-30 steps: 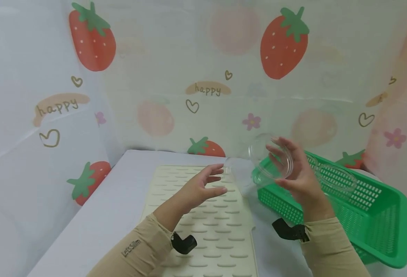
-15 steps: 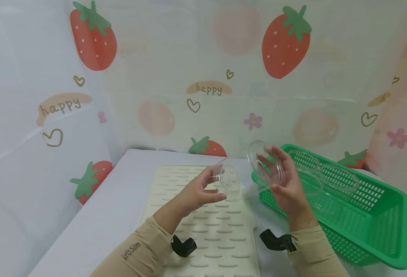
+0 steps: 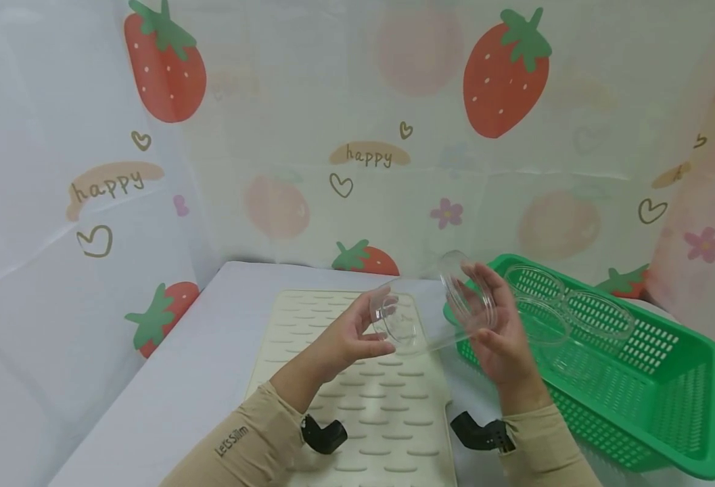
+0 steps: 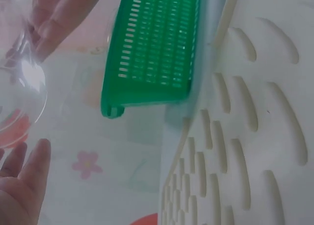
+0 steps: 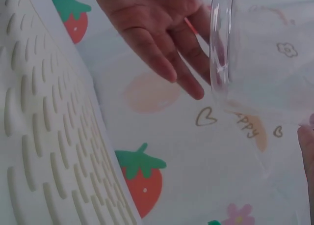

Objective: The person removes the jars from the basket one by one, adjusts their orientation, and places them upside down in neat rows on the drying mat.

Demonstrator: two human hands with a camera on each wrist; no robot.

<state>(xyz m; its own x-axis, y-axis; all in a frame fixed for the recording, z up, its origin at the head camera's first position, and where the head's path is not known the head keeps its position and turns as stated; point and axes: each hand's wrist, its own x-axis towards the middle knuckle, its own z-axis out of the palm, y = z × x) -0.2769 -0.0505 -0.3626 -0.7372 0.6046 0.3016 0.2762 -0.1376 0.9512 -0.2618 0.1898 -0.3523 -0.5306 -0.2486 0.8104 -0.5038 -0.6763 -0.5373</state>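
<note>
A clear, see-through cup [image 3: 431,315] lies tilted on its side in the air between the two hands. Its wide rim faces right and its narrower base left. My right hand [image 3: 502,338] holds it at the rim, thumb in front and fingers behind. Around the base end, my left hand [image 3: 348,335] is spread, thumb below and fingers above. In the right wrist view the left hand [image 5: 159,41] has fairly straight fingers, their tips right at the cup's base [image 5: 221,53]. The left wrist view shows the cup [image 4: 24,82] only partly.
A green perforated basket [image 3: 695,399] stands on the right, with several clear round-rimmed cups [image 3: 597,313] inside. A cream mat [image 3: 381,426] with raised oval ridges lies on the white table [image 3: 211,352] beneath the hands. A strawberry-print sheet [image 3: 260,81] hangs behind.
My right hand has brought the cup left and slightly down, away from the basket. The cup's base has come in between my left hand's thumb and fingers. The left arm has hardly moved.
</note>
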